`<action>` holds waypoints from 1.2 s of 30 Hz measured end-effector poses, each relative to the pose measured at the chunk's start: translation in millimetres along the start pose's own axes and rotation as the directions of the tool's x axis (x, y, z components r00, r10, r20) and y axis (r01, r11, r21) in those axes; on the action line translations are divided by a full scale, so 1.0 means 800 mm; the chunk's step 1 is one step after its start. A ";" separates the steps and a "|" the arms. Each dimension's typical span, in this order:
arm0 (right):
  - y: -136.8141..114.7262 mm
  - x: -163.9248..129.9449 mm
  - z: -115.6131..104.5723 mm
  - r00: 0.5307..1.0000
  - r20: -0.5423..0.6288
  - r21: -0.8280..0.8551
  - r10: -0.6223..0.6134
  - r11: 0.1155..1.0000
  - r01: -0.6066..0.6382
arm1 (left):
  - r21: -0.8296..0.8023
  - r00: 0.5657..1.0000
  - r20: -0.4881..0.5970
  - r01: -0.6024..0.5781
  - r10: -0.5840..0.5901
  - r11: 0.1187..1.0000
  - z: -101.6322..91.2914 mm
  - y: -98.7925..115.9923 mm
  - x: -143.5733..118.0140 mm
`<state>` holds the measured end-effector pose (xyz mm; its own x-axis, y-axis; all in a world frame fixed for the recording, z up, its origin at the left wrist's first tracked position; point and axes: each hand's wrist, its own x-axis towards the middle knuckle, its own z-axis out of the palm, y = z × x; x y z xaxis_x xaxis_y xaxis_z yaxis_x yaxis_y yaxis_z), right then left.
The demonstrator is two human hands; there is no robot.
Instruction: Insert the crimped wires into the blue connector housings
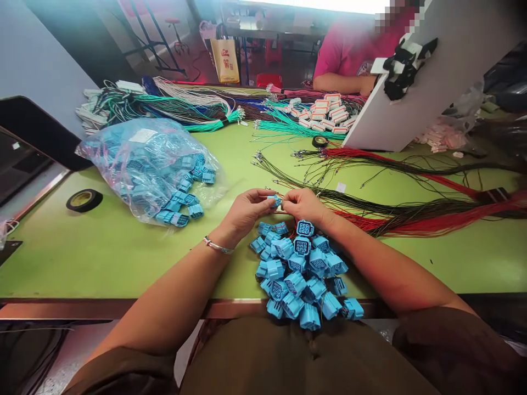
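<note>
Between the fingertips of my left hand (pixel 252 207) is a small blue connector housing (pixel 274 201). My right hand (pixel 303 204) is pinched close beside it, at the connector's right side, with thin wire ends near the fingers; exactly which wire it grips is partly hidden. Just below both hands lies a heap of blue connectors (pixel 294 263), some with wires attached, reaching over the table's front edge. Bundles of red wires (pixel 370 222) and dark wires (pixel 362 200) stretch off to the right, their metal-tipped ends fanned out behind my hands.
A clear plastic bag (pixel 144 159) of blue connectors spills open at the left, near a roll of black tape (pixel 84 200). Green wire bundles (pixel 206 123) and white connectors (pixel 325 115) lie along the back. A grey partition (pixel 379 115) stands right; a person (pixel 341 55) sits opposite.
</note>
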<state>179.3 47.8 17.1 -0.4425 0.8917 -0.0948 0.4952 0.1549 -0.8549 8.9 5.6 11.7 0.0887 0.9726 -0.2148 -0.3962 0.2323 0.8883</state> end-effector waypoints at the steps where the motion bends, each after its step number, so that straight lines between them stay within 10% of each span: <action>1: -0.001 -0.002 -0.003 1.000 0.022 0.018 0.014 1.000 -0.015 | -0.005 1.000 0.004 0.008 -0.008 1.000 -0.001 0.002 -0.001; 5: -0.018 0.005 -0.030 0.993 0.096 0.029 0.066 0.997 -0.069 | -0.077 0.999 -0.017 0.034 -0.035 0.996 -0.003 0.007 -0.002; 9: -0.036 0.065 -0.050 0.996 -0.054 -0.344 -0.074 0.937 0.051 | -0.171 0.998 -0.005 0.060 -0.062 0.983 -0.002 0.009 -0.003; 17: -0.024 0.172 -0.014 0.993 -0.091 -0.741 0.075 0.661 -0.118 | -0.224 0.996 0.014 0.091 -0.090 0.970 0.000 0.001 -0.003; 28: -0.047 0.155 -0.052 0.997 -0.066 -0.617 -0.045 0.787 -0.006 | -0.214 0.994 0.018 0.109 -0.108 0.971 -0.001 0.005 -0.004; 36: -0.118 0.109 -0.012 0.981 -0.050 -0.016 -0.189 0.982 0.189 | -0.240 0.996 0.035 0.086 -0.080 0.967 -0.001 0.003 -0.003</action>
<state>101.2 115.4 94.6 -0.4900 0.8666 0.0945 0.4151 0.3272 -0.8489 7.5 4.1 13.7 0.1523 0.9506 -0.2704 -0.5947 0.3066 0.7432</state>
